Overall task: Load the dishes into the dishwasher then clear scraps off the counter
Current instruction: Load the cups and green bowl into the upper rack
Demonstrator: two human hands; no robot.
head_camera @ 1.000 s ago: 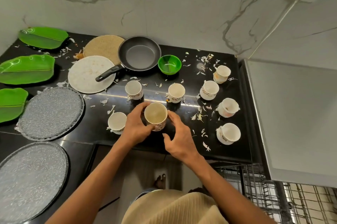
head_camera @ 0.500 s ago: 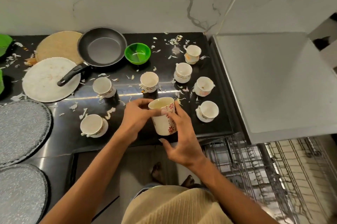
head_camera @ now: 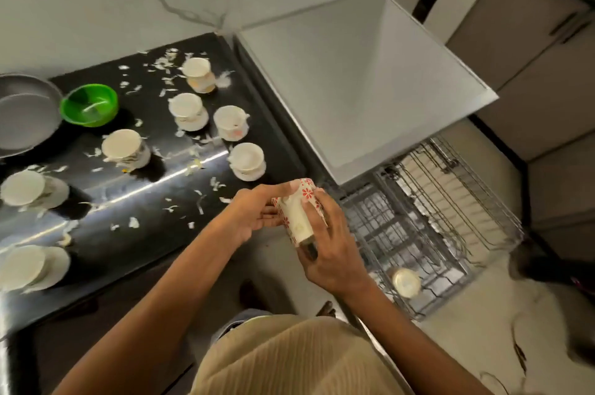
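Note:
Both hands hold a white cup with red flowers (head_camera: 297, 212), tipped on its side just past the front edge of the black counter (head_camera: 154, 211). My left hand (head_camera: 257, 216) grips its left side, fingers over the rim end. My right hand (head_camera: 333, 249) wraps round its right side and base. Below and to the right, the pulled-out wire dishwasher rack (head_camera: 428, 227) holds one cup (head_camera: 406, 282). Several white cups stand on the counter, the nearest (head_camera: 248, 161) just behind my hands.
White scraps (head_camera: 199, 204) lie scattered over the counter. A green bowl (head_camera: 89, 105) and a grey pan (head_camera: 22, 117) sit at the left. The grey dishwasher top (head_camera: 354, 82) stands right of the counter. Grey cabinets (head_camera: 531, 40) line the far right.
The flowered cup has been lifted from the counter, tipped onto its side and carried right to the counter's edge near the rack. The view has swung right.

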